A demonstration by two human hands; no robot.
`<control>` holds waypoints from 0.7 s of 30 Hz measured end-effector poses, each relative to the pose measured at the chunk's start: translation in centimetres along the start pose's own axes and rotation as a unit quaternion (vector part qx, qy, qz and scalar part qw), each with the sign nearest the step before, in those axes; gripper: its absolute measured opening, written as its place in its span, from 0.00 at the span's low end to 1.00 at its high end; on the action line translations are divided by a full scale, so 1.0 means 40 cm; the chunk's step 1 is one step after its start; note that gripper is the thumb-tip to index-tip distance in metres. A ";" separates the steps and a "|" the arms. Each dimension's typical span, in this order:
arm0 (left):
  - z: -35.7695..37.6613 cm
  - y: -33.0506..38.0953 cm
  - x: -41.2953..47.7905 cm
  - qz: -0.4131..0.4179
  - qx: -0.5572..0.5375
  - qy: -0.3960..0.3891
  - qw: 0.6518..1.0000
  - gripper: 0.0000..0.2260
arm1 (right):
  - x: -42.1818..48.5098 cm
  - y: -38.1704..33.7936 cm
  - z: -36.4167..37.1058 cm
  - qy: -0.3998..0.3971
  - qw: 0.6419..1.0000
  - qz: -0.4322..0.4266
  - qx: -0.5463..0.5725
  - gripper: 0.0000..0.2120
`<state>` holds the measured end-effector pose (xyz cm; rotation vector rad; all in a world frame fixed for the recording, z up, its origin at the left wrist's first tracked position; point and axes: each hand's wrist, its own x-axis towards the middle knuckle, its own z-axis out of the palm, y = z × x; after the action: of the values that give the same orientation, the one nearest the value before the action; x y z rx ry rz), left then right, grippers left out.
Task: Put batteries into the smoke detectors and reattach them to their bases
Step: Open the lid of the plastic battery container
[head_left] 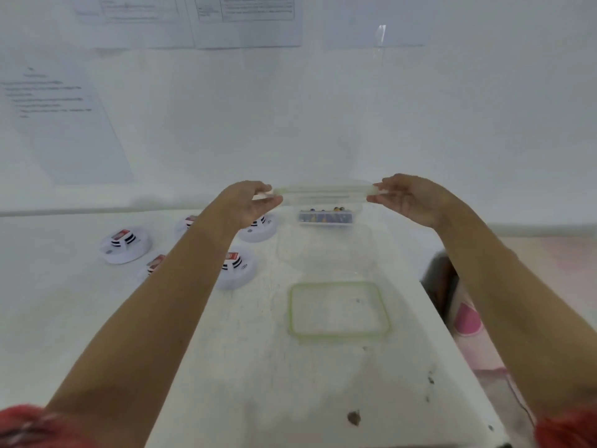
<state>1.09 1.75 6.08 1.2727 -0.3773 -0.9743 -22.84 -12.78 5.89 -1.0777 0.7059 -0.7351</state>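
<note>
A clear plastic container (323,195) with batteries (324,216) lying in its bottom is held up above the white table (252,367). My left hand (250,202) grips its left rim and my right hand (410,198) grips its right rim. Several white smoke detectors lie on the table's left part, each with a red-labelled battery showing: one at the far left (125,244), one beside my left forearm (237,268). Others are partly hidden behind my left arm (258,229).
A clear lid with a green seal (292,313) lies flat on the table in front of me. The table's right edge (452,344) drops off to a pink patterned surface (468,321). Printed sheets (58,108) hang on the white wall behind.
</note>
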 end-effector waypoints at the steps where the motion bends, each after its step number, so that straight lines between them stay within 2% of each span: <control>1: -0.002 -0.013 -0.021 -0.003 0.006 -0.001 1.000 0.07 | -0.021 0.015 0.001 0.014 1.000 -0.003 -0.026 0.05; 2: -0.007 -0.029 -0.041 -0.004 0.017 -0.006 1.000 0.08 | -0.042 0.031 0.001 0.025 0.998 0.000 -0.053 0.04; 5: -0.041 -0.083 -0.082 -0.012 0.060 -0.023 0.998 0.10 | -0.095 0.076 -0.014 0.038 0.993 0.042 -0.101 0.12; 9: -0.074 -0.148 -0.131 -0.058 0.133 -0.046 0.988 0.10 | -0.153 0.128 -0.035 0.060 0.980 0.114 -0.153 0.10; 12: -0.087 -0.189 -0.142 -0.077 0.185 -0.052 0.978 0.10 | -0.192 0.157 -0.040 0.067 0.964 0.147 -0.212 0.12; 21: -0.083 -0.286 -0.149 -0.087 0.290 -0.029 0.953 0.12 | -0.235 0.225 -0.049 0.103 0.952 0.153 -0.245 0.20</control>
<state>-4.48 8.68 -3.85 1.8355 -0.6359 -1.0933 -28.15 -3.50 -1.81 -1.3082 1.2496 -0.4114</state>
